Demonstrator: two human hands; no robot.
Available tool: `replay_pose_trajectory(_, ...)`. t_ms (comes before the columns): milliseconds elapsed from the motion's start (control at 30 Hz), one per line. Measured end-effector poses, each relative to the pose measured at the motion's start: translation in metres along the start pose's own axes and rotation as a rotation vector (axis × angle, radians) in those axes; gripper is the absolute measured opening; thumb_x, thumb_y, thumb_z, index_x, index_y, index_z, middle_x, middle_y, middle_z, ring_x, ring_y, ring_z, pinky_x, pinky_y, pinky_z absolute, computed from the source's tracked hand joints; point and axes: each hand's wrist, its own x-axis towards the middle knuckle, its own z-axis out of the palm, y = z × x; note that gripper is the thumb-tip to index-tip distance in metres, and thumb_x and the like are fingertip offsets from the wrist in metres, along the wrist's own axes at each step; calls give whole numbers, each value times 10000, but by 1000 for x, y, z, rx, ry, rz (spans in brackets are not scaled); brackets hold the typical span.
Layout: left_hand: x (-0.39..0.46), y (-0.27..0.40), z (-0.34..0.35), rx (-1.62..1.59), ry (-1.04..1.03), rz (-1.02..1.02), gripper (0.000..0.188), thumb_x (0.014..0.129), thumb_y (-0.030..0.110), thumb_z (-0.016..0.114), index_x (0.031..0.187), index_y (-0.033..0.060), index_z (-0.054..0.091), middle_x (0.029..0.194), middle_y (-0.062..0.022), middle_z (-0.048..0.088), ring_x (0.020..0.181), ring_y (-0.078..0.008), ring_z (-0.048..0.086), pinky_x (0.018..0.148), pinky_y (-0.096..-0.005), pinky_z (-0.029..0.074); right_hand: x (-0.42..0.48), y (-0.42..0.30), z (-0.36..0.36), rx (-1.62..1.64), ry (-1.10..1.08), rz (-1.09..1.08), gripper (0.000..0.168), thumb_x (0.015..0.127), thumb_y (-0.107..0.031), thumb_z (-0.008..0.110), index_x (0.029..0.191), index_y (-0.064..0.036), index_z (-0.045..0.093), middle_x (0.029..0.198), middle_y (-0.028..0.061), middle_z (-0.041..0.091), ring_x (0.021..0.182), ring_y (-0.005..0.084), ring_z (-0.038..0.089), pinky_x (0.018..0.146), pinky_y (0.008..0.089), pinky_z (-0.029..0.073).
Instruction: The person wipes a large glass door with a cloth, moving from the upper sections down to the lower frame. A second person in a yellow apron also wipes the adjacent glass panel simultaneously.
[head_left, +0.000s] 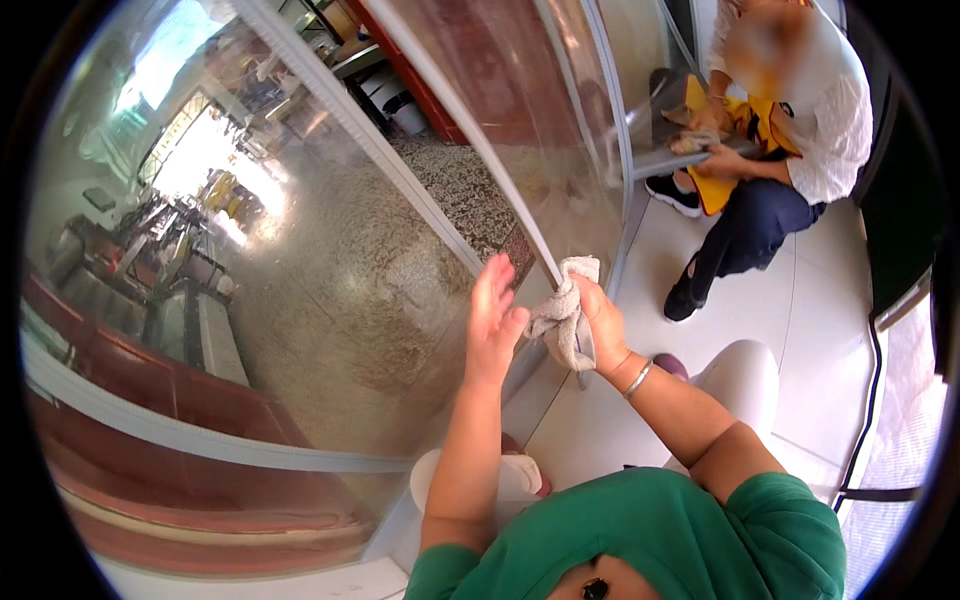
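Note:
My right hand (606, 322), with a silver bangle at its wrist, grips a bunched, twisted light-coloured cloth (556, 319). The cloth is pressed against the narrow pale edge strip (495, 169) of a transparent panel and covers part of it. Just left of the cloth, my left hand (491, 326) is raised and empty, its thumb apart from the fingers. Another large transparent panel (337, 300) in a grey frame (390, 161) stands to the left. Through the gap between the two, a speckled floor (465, 195) shows.
At the upper right a person (825, 127) sits low, both hands at a grey rail (667, 161), with yellow fabric on the lap. Pale floor tiles (750, 300) lie between us. A white bucket (409, 116) stands beyond the panels. A dark cord (870, 420) runs along the right.

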Motion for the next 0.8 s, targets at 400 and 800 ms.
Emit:
replay_pose_trajectory(400,32,-26,59,193,67,-144,787,795,273,631,1338,-33,150,1355,-211,259,1241,-312,307,982,-378,320,-39,22,-8,-188,-39,73,496,700,-45,539,1161,-158,394,922,87,493,836,294,537,677,375,464)
replay_pose_trajectory(800,42,-56,55,220,111,-328,760,779,165,626,1349,-17,155,1351,-222,260,1238,-296,315,984,-371,314,-51,42,9,-304,-62,152,474,700,-37,532,1144,-145,403,905,75,494,843,246,546,652,334,481)
